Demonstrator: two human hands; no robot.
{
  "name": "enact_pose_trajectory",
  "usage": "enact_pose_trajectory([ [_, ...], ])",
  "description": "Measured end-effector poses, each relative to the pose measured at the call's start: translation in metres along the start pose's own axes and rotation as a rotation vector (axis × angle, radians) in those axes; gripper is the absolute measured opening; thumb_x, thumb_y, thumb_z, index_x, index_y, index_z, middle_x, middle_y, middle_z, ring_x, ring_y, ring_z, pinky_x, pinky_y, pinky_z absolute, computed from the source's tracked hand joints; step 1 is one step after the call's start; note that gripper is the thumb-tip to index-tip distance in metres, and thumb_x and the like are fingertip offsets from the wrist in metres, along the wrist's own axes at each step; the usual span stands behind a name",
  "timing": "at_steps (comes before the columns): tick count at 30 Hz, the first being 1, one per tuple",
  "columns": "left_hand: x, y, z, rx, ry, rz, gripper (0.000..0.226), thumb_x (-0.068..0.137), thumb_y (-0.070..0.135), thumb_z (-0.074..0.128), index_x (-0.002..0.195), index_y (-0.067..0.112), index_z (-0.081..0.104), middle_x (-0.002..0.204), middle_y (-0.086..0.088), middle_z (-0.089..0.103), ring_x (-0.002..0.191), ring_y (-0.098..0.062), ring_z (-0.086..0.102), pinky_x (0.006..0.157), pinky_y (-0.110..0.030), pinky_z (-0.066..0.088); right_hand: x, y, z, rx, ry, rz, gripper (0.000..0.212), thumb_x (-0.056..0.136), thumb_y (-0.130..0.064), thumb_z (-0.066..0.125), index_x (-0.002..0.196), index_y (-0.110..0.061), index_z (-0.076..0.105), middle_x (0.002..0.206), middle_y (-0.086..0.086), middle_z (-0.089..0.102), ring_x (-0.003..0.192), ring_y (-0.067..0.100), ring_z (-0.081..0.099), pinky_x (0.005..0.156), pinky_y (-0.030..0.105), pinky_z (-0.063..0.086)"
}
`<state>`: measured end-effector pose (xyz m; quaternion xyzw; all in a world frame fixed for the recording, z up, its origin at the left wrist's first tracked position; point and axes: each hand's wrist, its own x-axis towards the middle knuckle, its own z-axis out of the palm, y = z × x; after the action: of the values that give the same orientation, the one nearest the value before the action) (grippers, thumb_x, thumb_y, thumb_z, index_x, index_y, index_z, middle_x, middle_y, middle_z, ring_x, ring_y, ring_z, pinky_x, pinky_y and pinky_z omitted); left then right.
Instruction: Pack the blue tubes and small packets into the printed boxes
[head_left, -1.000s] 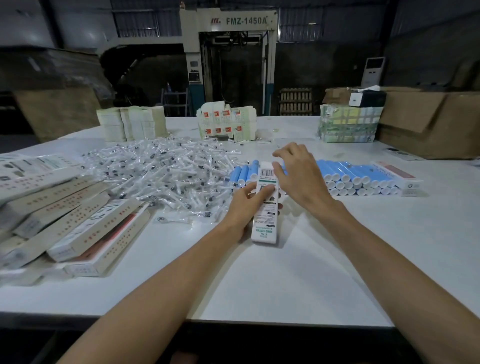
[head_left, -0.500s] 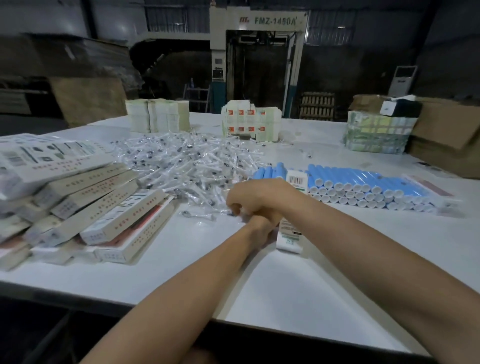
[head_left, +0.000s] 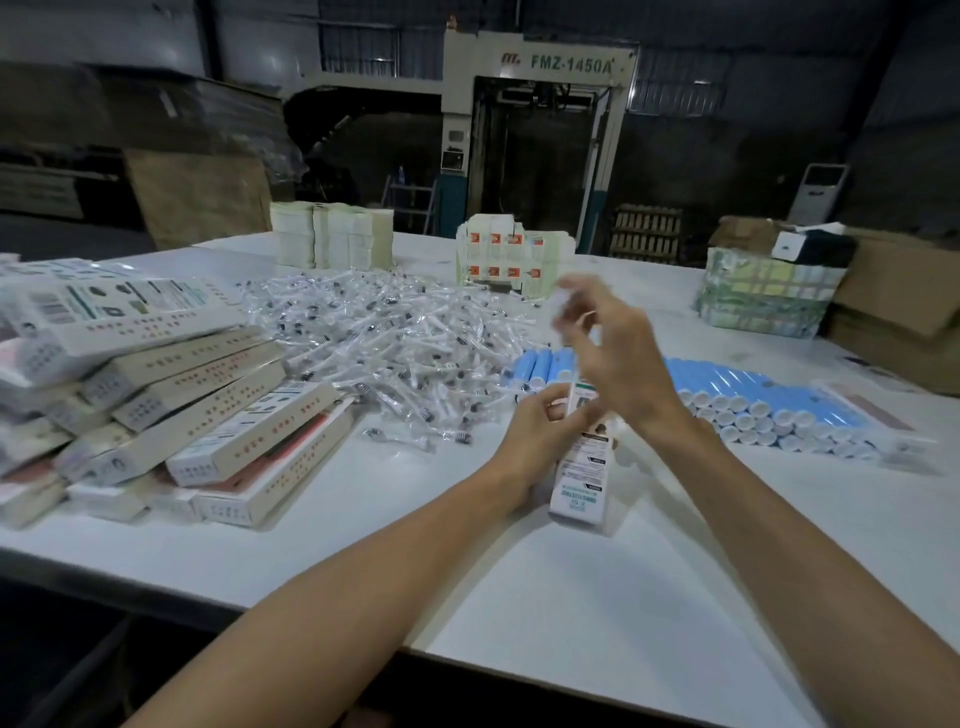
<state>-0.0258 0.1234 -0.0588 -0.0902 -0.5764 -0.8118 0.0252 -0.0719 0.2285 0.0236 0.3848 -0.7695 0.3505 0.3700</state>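
Here, working at a wide white table (head_left: 623, 597) in a dim workshop, gripping a long white printed cardboard box with teal lettering (head_left: 577, 483) in the left hand (head_left: 537, 434), fingers curling round its upper half, and propping its near end on the tabletop with the far end tilting up and away. Holding the right hand (head_left: 621, 358) just above the box's far end, its fingers (head_left: 576, 301) blurring around something small and pale; showing too little to tell whether pinching it or merely hanging loose. Working directly in front of a row of blue plastic tubes with white caps (head_left: 753, 382), lying side by side on the table just behind both hands, and just right of a sprawling heap of small clear plastic packets (head_left: 395, 343). Working beside a slumping stack of long beige printed boxes (head_left: 208, 410) along the table's left edge. Facing, across the table, bundles of flat pale cartons (head_left: 332, 241), a block of white cartons with red squares (head_left: 511, 254) and a strapped green-and-yellow bundle (head_left: 763, 291), with brown cardboard boxes (head_left: 893, 312) at the right and a pale machine marked FMZ-1450A (head_left: 540, 62) standing in the dark behind.
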Motion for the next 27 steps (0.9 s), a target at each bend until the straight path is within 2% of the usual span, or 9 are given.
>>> enact_pose_trajectory([
  [2,0.005,-0.001,0.000,0.027,0.027,-0.014,0.045,0.094,0.019,0.084,0.132,0.001,0.067,0.115,-0.025,0.078,0.103,-0.044,0.077,0.089,-0.054,0.065,-0.007,0.013,-0.022,0.151,0.203,0.182,0.054,0.097,-0.009,0.072,0.141,-0.025,0.046,0.088,-0.004,0.071,0.081,0.011,0.069,0.079,0.017,0.055],
  [3,0.007,-0.001,0.000,0.067,0.034,-0.013,0.049,0.093,0.022,0.085,0.135,0.005,0.066,0.115,-0.018,0.080,0.104,-0.041,0.078,0.086,-0.049,0.066,-0.010,0.020,-0.030,0.199,0.265,0.254,0.055,0.097,-0.010,0.072,0.142,-0.023,0.043,0.088,-0.002,0.072,0.083,0.015,0.070,0.083,0.021,0.057],
  [6,0.009,-0.001,-0.003,0.165,0.010,0.027,0.049,0.093,0.029,0.085,0.136,0.016,0.067,0.114,-0.008,0.082,0.101,-0.032,0.081,0.081,-0.041,0.067,-0.018,0.036,-0.047,0.312,0.353,0.403,0.046,0.097,-0.011,0.072,0.136,-0.013,0.049,0.091,0.008,0.073,0.088,0.024,0.073,0.092,0.042,0.060],
  [9,0.009,-0.002,-0.005,0.179,-0.013,0.056,0.046,0.094,0.033,0.084,0.136,0.022,0.067,0.115,-0.006,0.082,0.100,-0.032,0.081,0.083,-0.043,0.066,-0.023,0.045,-0.055,0.366,0.367,0.472,0.035,0.098,-0.012,0.072,0.129,-0.011,0.057,0.102,0.006,0.072,0.089,0.015,0.074,0.093,0.046,0.060],
  [13,0.009,-0.002,-0.002,0.167,-0.035,0.082,0.044,0.094,0.029,0.084,0.135,0.022,0.069,0.114,-0.010,0.082,0.099,-0.036,0.080,0.076,-0.036,0.065,-0.017,0.043,-0.059,0.411,0.319,0.431,0.034,0.095,-0.006,0.073,0.127,-0.010,0.061,0.095,0.002,0.065,0.082,0.014,0.072,0.088,0.044,0.062],
  [17,0.008,-0.003,-0.001,0.205,-0.051,0.134,0.042,0.095,0.031,0.083,0.134,0.024,0.070,0.113,-0.008,0.082,0.096,-0.032,0.081,0.074,-0.031,0.064,-0.008,0.037,-0.059,0.367,0.153,0.401,0.040,0.093,-0.005,0.074,0.128,-0.013,0.056,0.097,0.010,0.070,0.084,0.022,0.075,0.084,0.035,0.062],
  [20,0.009,-0.003,-0.002,0.244,-0.056,0.178,0.039,0.095,0.034,0.083,0.131,0.026,0.071,0.111,-0.005,0.083,0.094,-0.029,0.082,0.074,-0.030,0.064,-0.007,0.035,-0.056,0.286,-0.010,0.404,0.029,0.089,-0.003,0.077,0.115,-0.010,0.064,0.095,0.011,0.071,0.087,0.024,0.073,0.081,0.032,0.061],
  [24,0.010,-0.003,-0.004,0.264,-0.034,0.198,0.039,0.094,0.038,0.083,0.130,0.027,0.071,0.111,-0.004,0.083,0.095,-0.028,0.082,0.077,-0.031,0.064,-0.009,0.039,-0.054,0.190,-0.069,0.410,0.020,0.089,-0.011,0.079,0.105,-0.013,0.067,0.097,0.003,0.073,0.093,0.017,0.070,0.081,0.032,0.058],
  [27,0.011,-0.004,-0.006,0.266,-0.026,0.206,0.040,0.094,0.039,0.084,0.130,0.027,0.070,0.110,-0.003,0.083,0.096,-0.027,0.082,0.078,-0.031,0.064,-0.015,0.043,-0.052,0.164,-0.121,0.430,0.008,0.095,-0.021,0.075,0.098,-0.016,0.070,0.100,-0.003,0.071,0.100,0.014,0.067,0.087,0.035,0.054],
])
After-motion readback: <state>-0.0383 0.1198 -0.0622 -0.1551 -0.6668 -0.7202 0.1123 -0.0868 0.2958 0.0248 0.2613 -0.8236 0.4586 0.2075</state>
